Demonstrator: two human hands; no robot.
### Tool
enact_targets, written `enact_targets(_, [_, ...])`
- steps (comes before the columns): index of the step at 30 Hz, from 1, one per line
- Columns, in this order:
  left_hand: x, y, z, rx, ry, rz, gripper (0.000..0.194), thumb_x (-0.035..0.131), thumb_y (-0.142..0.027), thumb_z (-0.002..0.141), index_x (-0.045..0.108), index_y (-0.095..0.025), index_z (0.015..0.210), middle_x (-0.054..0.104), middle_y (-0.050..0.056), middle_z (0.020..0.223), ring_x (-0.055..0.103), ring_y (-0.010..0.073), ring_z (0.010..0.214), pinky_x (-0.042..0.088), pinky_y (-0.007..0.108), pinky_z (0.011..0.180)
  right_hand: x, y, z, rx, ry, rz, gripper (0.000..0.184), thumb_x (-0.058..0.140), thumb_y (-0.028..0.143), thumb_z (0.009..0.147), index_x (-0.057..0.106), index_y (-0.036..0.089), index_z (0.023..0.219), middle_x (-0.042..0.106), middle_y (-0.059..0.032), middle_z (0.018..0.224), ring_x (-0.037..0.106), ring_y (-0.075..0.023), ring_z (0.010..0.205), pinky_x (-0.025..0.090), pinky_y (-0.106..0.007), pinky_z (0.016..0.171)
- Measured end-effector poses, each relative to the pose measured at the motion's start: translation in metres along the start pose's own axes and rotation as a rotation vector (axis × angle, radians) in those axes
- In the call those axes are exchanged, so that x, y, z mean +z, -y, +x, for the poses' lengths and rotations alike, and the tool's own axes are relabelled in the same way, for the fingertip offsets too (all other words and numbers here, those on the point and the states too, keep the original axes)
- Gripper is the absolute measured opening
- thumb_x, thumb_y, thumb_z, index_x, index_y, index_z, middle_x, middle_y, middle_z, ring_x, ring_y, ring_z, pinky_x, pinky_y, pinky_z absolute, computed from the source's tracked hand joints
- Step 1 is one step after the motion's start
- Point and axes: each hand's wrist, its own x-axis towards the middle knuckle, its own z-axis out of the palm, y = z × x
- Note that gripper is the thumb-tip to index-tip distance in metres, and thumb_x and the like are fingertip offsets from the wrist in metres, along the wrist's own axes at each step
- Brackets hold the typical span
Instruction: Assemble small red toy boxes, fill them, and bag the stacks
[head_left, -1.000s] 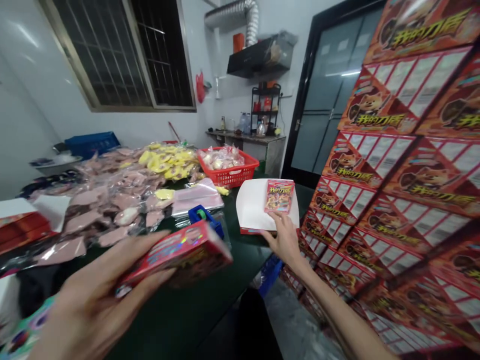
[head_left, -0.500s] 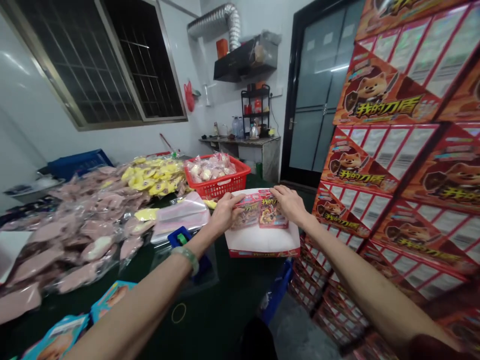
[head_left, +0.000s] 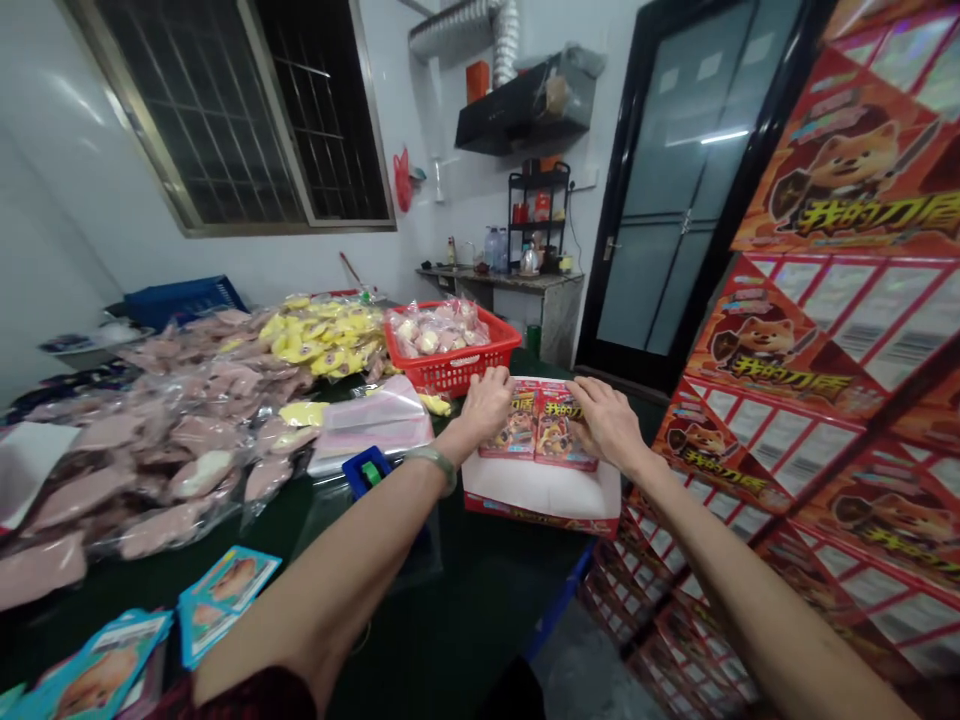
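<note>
left hand [head_left: 486,405] curls over the top edge of a small red printed carton [head_left: 516,432]; right hand [head_left: 609,422] lies across a matching second carton [head_left: 567,435] just beside it. the hands are apart, with both cartons between them. cannot tell whether either hand is clamped or only resting.

the cartons lie flat, edge to edge, on a white paper liner [head_left: 544,490] in an open red display box [head_left: 540,515], toward its far end. the hands seem placed to steady the pair and keep it square from above.

left forearm passes close by a blue tape dispenser [head_left: 366,472] and a clear plastic sheet [head_left: 375,420], both left of the box on the dark green worktop [head_left: 480,590]. beyond the left hand sits a red plastic basket [head_left: 450,375] of bagged items. bagged pink packets [head_left: 172,470] spread across the left of the frame, with teal printed packets [head_left: 221,600] at lower left. a wall of stacked red cartons [head_left: 825,300] fills the right of the frame, closing in that side.
</note>
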Motion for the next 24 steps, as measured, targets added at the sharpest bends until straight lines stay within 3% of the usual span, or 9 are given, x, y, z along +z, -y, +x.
enact_targets(4, [-0.022,0.005,-0.011,-0.031,-0.003,-0.041,0.058,0.067,-0.031,0.072,0.044,-0.012,0.122,0.049,0.015,0.122,0.044,0.0299,0.114,0.040,0.045,0.089,-0.003,0.006,0.000,-0.023,-0.002,-0.114,0.053,0.050,0.027,0.079,0.042,0.008,0.128,0.048,-0.0168,0.130,0.040,-0.0294,0.118,0.037,-0.038,0.088])
enact_targets(7, [-0.064,0.018,-0.043,-0.118,-0.091,-0.068,0.065,0.060,-0.035,0.078,0.032,-0.007,0.131,0.037,0.022,0.134,0.033,0.0328,0.125,0.036,0.049,0.095,-0.005,0.002,-0.002,-0.071,0.006,-0.179,0.060,0.048,0.027,0.080,0.032,0.006,0.134,0.047,-0.0188,0.130,0.042,-0.0295,0.118,0.038,-0.039,0.085])
enact_targets(10, [-0.122,0.030,-0.119,-0.162,-0.132,-0.076,0.052,0.060,-0.030,0.079,0.043,-0.011,0.124,0.043,0.017,0.130,0.039,0.0270,0.122,0.036,0.042,0.099,-0.014,-0.001,-0.006,-0.113,0.009,-0.219,0.061,0.048,0.030,0.081,0.030,0.008,0.135,0.046,-0.0211,0.130,0.041,-0.0320,0.118,0.039,-0.041,0.083])
enact_targets(13, [-0.174,0.024,-0.238,-0.100,-0.146,-0.158,0.041,0.059,-0.028,0.079,0.051,-0.011,0.116,0.052,0.015,0.120,0.048,0.0239,0.113,0.041,0.037,0.096,-0.027,0.021,-0.005,-0.080,-0.107,-0.231,0.059,0.045,0.038,0.082,0.035,0.009,0.133,0.045,-0.0284,0.127,0.039,-0.0398,0.118,0.039,-0.049,0.078])
enact_targets(16, [-0.199,-0.005,-0.365,-0.225,-0.106,-0.235,0.025,0.053,-0.025,0.085,0.057,-0.018,0.109,0.063,0.008,0.105,0.059,0.0174,0.098,0.048,0.030,0.087,-0.041,0.094,0.000,-0.142,-0.271,-0.016,0.056,0.043,0.043,0.084,0.040,0.013,0.131,0.051,-0.0272,0.120,0.046,-0.0387,0.112,0.042,-0.049,0.076])
enact_targets(18, [-0.197,-0.026,-0.438,-0.433,-0.170,-0.155,0.019,0.053,-0.024,0.085,0.061,-0.018,0.102,0.067,0.006,0.096,0.063,0.0161,0.087,0.050,0.029,0.082,-0.058,0.169,-0.008,-0.374,-0.333,0.286,0.040,0.044,0.038,0.086,0.050,0.017,0.119,0.061,-0.0198,0.107,0.058,-0.0316,0.094,0.045,-0.042,0.074])
enact_targets(20, [-0.187,-0.040,-0.498,-0.678,-0.312,0.008,0.019,0.051,-0.022,0.086,0.062,-0.016,0.100,0.068,0.009,0.094,0.065,0.0190,0.088,0.052,0.031,0.078,-0.080,0.256,-0.030,-0.623,-0.328,0.650,0.020,0.050,0.028,0.085,0.056,0.021,0.103,0.066,-0.0085,0.090,0.062,-0.0220,0.081,0.047,-0.033,0.072])
enact_targets(22, [-0.174,-0.050,-0.541,-0.856,-0.296,0.129,0.020,0.050,-0.022,0.085,0.062,-0.016,0.100,0.069,0.010,0.095,0.065,0.0222,0.089,0.054,0.035,0.075,-0.104,0.343,-0.058,-0.793,-0.208,0.903,0.012,0.048,0.020,0.086,0.059,0.023,0.090,0.067,-0.0033,0.081,0.062,-0.0160,0.075,0.046,-0.027,0.071])
enact_targets(24, [-0.162,-0.058,-0.565,-0.933,-0.216,0.192,0.023,0.050,-0.023,0.084,0.063,-0.018,0.102,0.068,0.010,0.103,0.062,0.0272,0.101,0.052,0.044,0.081,-0.123,0.419,-0.082,-0.882,0.101,0.967,0.022,0.039,0.021,0.090,0.061,0.022,0.086,0.067,-0.0036,0.084,0.061,-0.0147,0.078,0.046,-0.026,0.072])
